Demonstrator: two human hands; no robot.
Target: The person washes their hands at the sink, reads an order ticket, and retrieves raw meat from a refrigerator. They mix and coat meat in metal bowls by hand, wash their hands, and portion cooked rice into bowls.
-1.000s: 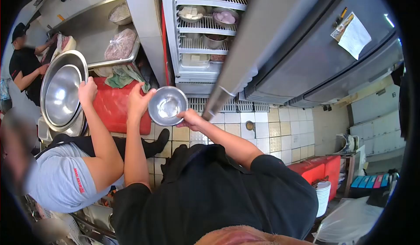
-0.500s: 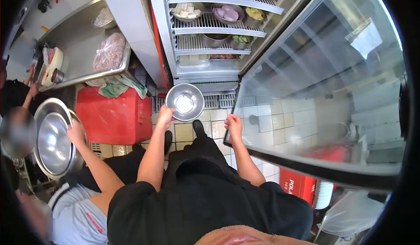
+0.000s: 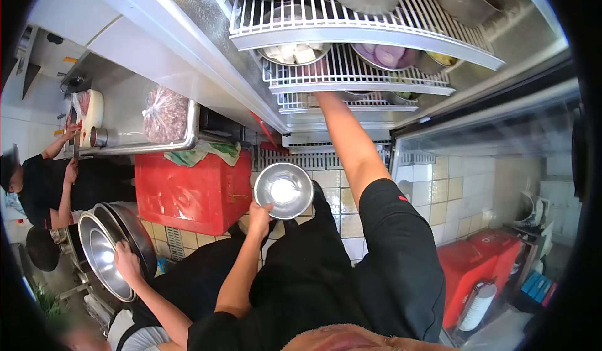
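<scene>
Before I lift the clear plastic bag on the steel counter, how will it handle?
The bag will probably sag, since its film looks thin and wrinkled. It may feel heavy, being packed full. Its broad, lumpy shape suggests it won't roll.

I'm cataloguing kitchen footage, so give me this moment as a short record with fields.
Left hand: the left hand grips the rim of a small metal bowl
Right hand: the right hand is among wire shelves, mostly hidden; grip unclear
On shelves: white pieces, purple slices
Co-worker: a co-worker's hand on a large metal bowl
Beside: red box with green cloth on top
</scene>
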